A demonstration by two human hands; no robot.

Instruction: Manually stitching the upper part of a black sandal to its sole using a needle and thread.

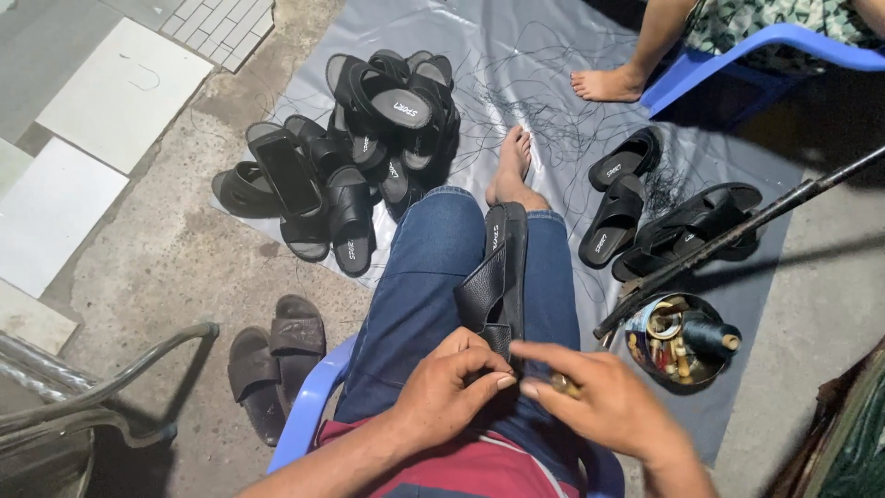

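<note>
A black leather sandal point(498, 277) lies lengthwise on my lap, over my blue jeans, sole edge up. My left hand point(452, 392) pinches the sandal's near end between thumb and fingers. My right hand point(599, 401) meets it fingertip to fingertip at the same spot; a small brass-coloured object shows between its fingers. My bare foot point(512, 171) rests on a grey plastic sheet point(544, 55) ahead.
A heap of black sandals point(359, 148) lies on the sheet to the left, more black sandals point(664, 217) to the right. A round tin point(678, 341) holds a dark thread spool and small parts. Brown sandals point(277, 360) sit by my blue chair. Another person's bare foot point(604, 85) is upper right.
</note>
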